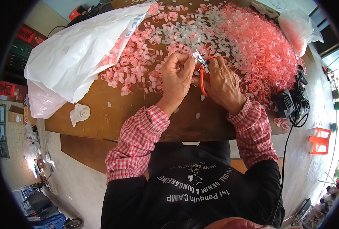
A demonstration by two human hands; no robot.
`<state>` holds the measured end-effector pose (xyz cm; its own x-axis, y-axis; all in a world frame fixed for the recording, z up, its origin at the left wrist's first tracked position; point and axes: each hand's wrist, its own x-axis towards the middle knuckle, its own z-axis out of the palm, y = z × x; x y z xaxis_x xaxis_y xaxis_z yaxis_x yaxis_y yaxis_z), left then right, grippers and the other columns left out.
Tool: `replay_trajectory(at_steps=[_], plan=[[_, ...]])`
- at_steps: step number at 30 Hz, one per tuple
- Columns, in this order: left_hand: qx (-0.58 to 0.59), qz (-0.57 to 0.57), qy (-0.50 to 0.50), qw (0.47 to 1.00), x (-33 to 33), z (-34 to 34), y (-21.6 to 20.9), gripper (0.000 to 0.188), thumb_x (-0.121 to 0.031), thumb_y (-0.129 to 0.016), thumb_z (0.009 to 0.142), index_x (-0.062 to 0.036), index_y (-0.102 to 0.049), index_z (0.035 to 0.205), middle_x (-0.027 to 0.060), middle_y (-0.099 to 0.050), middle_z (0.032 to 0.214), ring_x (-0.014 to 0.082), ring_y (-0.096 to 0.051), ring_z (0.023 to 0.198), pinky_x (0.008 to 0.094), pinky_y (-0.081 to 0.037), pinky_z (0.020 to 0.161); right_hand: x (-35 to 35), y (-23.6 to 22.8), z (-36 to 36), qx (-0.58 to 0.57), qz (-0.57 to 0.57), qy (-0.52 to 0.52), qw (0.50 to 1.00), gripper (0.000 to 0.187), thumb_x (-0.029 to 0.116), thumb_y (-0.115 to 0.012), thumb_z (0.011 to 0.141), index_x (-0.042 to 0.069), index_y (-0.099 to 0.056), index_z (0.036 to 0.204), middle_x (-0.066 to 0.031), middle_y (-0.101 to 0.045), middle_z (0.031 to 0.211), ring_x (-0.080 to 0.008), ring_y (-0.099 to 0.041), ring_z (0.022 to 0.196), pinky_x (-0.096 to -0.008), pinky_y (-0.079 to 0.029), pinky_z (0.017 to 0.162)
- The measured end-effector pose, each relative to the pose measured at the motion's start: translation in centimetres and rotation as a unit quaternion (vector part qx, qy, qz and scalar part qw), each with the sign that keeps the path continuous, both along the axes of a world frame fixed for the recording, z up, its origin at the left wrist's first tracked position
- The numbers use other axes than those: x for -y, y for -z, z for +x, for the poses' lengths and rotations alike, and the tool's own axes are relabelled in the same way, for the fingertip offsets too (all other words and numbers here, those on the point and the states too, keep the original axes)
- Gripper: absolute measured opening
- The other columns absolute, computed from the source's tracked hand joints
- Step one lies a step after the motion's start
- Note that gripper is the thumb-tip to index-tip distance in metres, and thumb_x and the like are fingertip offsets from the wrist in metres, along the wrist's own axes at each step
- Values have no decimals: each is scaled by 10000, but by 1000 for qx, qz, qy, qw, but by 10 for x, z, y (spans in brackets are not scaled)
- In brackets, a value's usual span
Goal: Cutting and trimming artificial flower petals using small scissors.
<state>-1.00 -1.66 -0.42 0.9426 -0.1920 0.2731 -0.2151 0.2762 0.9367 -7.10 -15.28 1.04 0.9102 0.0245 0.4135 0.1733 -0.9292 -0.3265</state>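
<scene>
My right hand is wrapped round orange-handled scissors, whose slim silver blades are spread and point away from me. Close to the blade tips, my left hand pinches a small pale plastic piece, partly covered by the fingers. Around and beyond both hands, loose pink looped plastic pieces are strewn over the brown table. Flat, whitish oval bits lie among them at the far middle. A large heap of glossy pink pieces rises to the right of my right hand.
A big white plastic bag lies at the left, pink pieces at its mouth. Nearby rests a crumpled beige cloth. Another clear bag sits at the far right. A black power adapter with cables lies by the right edge; a red stool stands beyond.
</scene>
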Motion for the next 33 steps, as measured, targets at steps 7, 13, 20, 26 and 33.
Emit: replay_trajectory(at_steps=[7, 13, 20, 26, 33], plan=[[-16, -30, 29, 999, 0, -1, -7, 106, -56, -608, 920, -7, -567, 834, -32, -546, 721, -2, -492, 606, 194, -531, 470, -2, 1, 1, 17, -7, 5, 1000, 529, 401, -714, 819, -28, -468, 1010, -202, -525, 895, -389, -590, 694, -446, -480, 545], [-35, -60, 41, 997, 1, 2, -3, 111, -54, -601, 920, -10, -554, 829, -29, -546, 726, 4, -522, 624, 217, -573, 477, -2, 3, 2, 18, -27, 21, 999, 499, 436, -671, 848, -7, -479, 974, -184, -535, 882, -379, -598, 678, -434, -485, 530], [6, -30, 7, 999, -1, 10, 7, 92, -6, -631, 888, -17, -571, 820, -46, -540, 702, -10, -450, 609, 155, -410, 506, -3, -1, 2, 36, -27, 35, 998, 478, 429, -687, 834, 8, -490, 943, -164, -551, 875, -359, -606, 631, -433, -479, 520], [-24, -35, 7, 999, -4, 8, 4, 110, 18, -648, 866, -9, -564, 802, -63, -526, 692, -16, -421, 618, 160, -356, 518, 6, 9, 5, 42, -5, 6, 999, 357, 365, -672, 867, 32, -546, 848, -140, -561, 733, -346, -599, 621, -422, -445, 503], [100, 67, -70, 990, -7, 12, 0, 63, 14, -647, 863, -17, -592, 873, -23, -587, 757, 6, -489, 640, 178, -424, 562, 28, -1, 7, -41, 306, -14, 951, 253, 281, -662, 915, 42, -608, 853, -5, -533, 548, -107, -449, 472, -308, -373, 453]])
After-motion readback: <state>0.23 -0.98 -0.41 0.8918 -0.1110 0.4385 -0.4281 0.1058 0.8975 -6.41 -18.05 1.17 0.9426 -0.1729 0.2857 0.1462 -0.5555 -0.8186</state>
